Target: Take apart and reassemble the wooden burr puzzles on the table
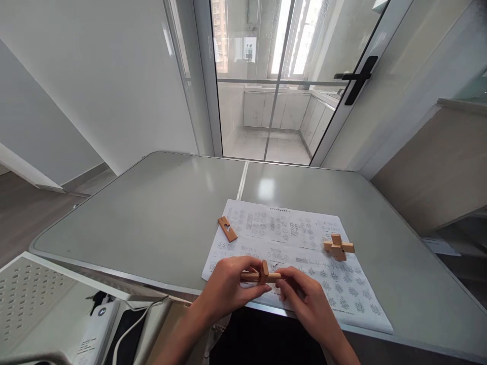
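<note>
Between my two hands is a small wooden puzzle assembly: a flat upright piece with a round rod or bar passing through it. My left hand grips its left side, fingers behind and thumb in front. The fingertips of my right hand pinch the bar's right end. A flat wooden piece with a notched hole lies on the left edge of the printed instruction sheet. On the sheet's right side sits a cross-shaped wooden puzzle, its pieces interlocked.
The grey table has a seam down its middle and rounded corners. At lower left, a white perforated bin holds a white box and a cable. Beyond the table stands a glass door with a black handle.
</note>
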Demonstrator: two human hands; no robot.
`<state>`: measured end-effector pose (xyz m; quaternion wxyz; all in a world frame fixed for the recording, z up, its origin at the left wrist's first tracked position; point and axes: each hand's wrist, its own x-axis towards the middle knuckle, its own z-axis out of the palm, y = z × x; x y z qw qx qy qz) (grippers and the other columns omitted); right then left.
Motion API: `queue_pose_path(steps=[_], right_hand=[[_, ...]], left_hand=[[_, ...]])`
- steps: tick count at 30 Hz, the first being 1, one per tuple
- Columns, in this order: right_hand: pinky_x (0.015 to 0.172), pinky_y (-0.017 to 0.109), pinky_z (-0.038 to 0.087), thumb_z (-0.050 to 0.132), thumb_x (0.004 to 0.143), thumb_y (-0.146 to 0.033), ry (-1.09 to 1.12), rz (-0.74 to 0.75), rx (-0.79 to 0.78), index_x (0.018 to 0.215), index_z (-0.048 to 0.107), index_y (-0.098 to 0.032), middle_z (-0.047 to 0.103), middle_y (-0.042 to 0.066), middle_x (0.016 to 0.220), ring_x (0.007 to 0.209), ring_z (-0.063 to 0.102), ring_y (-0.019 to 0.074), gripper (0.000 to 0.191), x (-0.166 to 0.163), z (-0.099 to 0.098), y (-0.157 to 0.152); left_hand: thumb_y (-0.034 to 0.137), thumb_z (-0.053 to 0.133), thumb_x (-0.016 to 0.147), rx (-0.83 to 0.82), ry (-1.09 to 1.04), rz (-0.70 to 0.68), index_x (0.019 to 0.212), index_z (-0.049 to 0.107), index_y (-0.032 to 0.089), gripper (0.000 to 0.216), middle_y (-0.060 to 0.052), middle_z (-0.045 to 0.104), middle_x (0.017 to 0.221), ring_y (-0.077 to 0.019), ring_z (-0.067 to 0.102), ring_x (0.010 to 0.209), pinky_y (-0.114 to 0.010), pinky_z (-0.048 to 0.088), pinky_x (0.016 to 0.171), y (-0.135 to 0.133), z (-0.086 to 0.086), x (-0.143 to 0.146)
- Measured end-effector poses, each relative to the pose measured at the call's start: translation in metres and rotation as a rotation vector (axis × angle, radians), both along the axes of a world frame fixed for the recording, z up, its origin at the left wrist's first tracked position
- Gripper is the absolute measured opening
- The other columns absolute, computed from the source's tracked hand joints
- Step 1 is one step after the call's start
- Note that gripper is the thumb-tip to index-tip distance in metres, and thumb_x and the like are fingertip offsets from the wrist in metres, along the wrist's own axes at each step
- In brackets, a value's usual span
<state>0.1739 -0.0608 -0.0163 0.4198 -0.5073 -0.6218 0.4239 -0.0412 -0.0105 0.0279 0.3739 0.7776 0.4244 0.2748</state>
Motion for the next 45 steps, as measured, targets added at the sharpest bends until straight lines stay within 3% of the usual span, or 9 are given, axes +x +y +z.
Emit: queue_pose_path(steps=[9,24,34,45], right_hand=[[0.065,0.029,0.05,0.053,0.107,-0.045,0.014,-0.024,0.009,0.102,0.068,-0.024,0.064,0.001,0.079,0.067,0.062,0.0177,0.026,0.002,-0.005,0.0],[0.062,0.029,0.05,0.052,0.107,-0.045,0.002,-0.05,0.045,0.109,0.071,-0.023,0.066,0.002,0.078,0.065,0.06,0.0175,0.029,0.002,-0.001,-0.001],[0.061,0.028,0.05,0.052,0.107,-0.045,0.03,-0.05,0.036,0.103,0.07,-0.023,0.064,0.001,0.078,0.063,0.06,0.0164,0.028,0.003,-0.002,-0.001],[0.061,0.029,0.052,0.054,0.106,-0.044,0.038,-0.049,0.057,0.103,0.072,-0.023,0.065,0.002,0.078,0.064,0.061,0.0172,0.027,0.002,-0.001,-0.001]], left_hand=[[0.022,0.088,0.079,0.068,0.085,-0.008,0.099,0.072,0.024,0.026,0.004,0.077,0.089,-0.0156,0.07,0.076,-0.025,0.05,0.072,-0.001,0.007,-0.004],[0.024,0.087,0.082,-0.02,-0.083,0.053,0.109,0.073,0.026,0.031,0.002,0.082,0.097,-0.0207,0.079,0.091,-0.028,0.061,0.086,-0.01,-0.001,0.0],[0.022,0.085,0.084,-0.084,-0.179,0.068,0.107,0.072,0.026,0.027,0.004,0.082,0.097,-0.0223,0.08,0.098,-0.029,0.061,0.091,-0.014,-0.001,0.005],[0.023,0.087,0.082,-0.049,-0.114,0.043,0.11,0.072,0.026,0.032,0.004,0.082,0.097,-0.0214,0.08,0.093,-0.028,0.061,0.087,-0.012,0.003,-0.001]])
